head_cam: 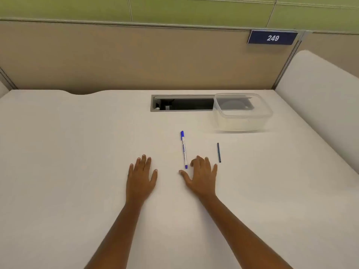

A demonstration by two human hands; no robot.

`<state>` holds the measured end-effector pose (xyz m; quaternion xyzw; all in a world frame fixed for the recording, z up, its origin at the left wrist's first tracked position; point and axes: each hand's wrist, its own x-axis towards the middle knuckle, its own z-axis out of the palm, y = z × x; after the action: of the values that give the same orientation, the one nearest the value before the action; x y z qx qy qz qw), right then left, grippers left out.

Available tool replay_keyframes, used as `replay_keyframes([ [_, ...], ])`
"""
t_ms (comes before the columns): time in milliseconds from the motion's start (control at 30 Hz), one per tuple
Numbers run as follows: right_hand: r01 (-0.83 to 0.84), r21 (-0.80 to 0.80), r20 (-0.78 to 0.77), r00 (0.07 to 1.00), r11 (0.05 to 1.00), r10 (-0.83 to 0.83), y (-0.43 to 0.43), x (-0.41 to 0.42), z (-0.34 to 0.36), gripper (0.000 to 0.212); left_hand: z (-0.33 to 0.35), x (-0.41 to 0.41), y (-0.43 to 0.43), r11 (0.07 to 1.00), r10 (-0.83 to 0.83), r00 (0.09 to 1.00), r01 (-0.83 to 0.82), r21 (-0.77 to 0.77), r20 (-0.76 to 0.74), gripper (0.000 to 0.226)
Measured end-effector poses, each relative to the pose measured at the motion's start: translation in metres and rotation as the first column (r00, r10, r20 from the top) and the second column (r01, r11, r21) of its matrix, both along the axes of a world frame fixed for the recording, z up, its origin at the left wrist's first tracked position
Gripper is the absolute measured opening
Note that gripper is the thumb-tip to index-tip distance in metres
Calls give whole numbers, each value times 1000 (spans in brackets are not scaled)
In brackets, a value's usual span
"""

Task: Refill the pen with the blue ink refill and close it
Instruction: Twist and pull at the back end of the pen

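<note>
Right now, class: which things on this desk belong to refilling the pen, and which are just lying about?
For the job:
pen
blue ink refill
left hand and right hand, both flat and empty

Just lying about:
clear plastic container
cable slot in the desk
number plate

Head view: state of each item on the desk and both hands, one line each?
pen: assembled, cap on, lying flat on the desk, untouched
refill: loose on the desk, right of the pen, not yet inserted
plastic container: clear, no lid, looks empty, upright
cable hatch: open
left hand: flat on the desk, empty
right hand: fingers spread, empty, beside the pen tip
</note>
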<state>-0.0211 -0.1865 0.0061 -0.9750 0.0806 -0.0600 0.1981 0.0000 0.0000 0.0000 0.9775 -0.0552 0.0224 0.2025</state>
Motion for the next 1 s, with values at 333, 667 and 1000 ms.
replay_keyframes([
  [333,87,35,156,984,996,-92,-1,7,4,16,-4,1,-20,992,121,992,-122,35,20,49],
  [667,117,451,186,957,885,-221,-10,5,6,9,18,2,-66,602,281,946,-307,-737,-165,30],
  [1000,-35,621,207,971,783,-121,-16,1,5,7,24,4,-76,-180,-125,889,-456,-871,-440,7],
])
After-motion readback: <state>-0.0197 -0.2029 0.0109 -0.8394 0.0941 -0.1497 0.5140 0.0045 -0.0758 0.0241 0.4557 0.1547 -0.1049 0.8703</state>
